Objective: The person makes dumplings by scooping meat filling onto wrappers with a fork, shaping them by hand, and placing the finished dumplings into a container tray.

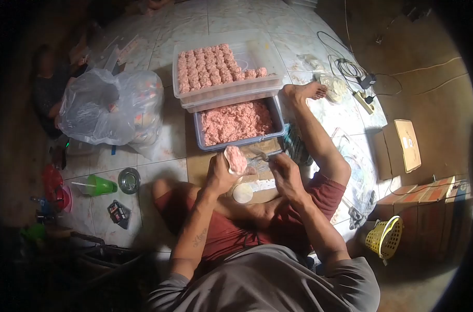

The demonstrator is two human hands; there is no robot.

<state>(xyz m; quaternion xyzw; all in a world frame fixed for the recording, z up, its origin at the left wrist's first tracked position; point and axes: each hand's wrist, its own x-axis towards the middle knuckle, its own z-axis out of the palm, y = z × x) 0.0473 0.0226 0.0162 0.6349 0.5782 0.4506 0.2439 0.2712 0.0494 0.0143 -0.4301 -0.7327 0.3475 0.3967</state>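
Observation:
My left hand (pixel 219 174) is closed around a pale round wrapper with a mound of pink minced meat (pixel 236 159) on it. In my right hand (pixel 287 177) is a small metal utensil (pixel 261 154), its flat end pointing left toward the meat; I cannot tell whether it is a spoon or a spatula. Just beyond both hands stands a blue-grey tub (pixel 241 146) of minced meat. Below and between the hands lies a white round disc (pixel 242 193), which looks like a stack of wrappers.
Behind the tub, a clear plastic tray (pixel 270 48) bears rows of meat-filled pieces. A large plastic bag (pixel 99 109), a green cup (pixel 101 185) and a glass ashtray (pixel 129 180) are at left. Cables (pixel 348 67), cardboard boxes (pixel 429 208) and a yellow basket (pixel 383 238) are at right. Another person sits far left.

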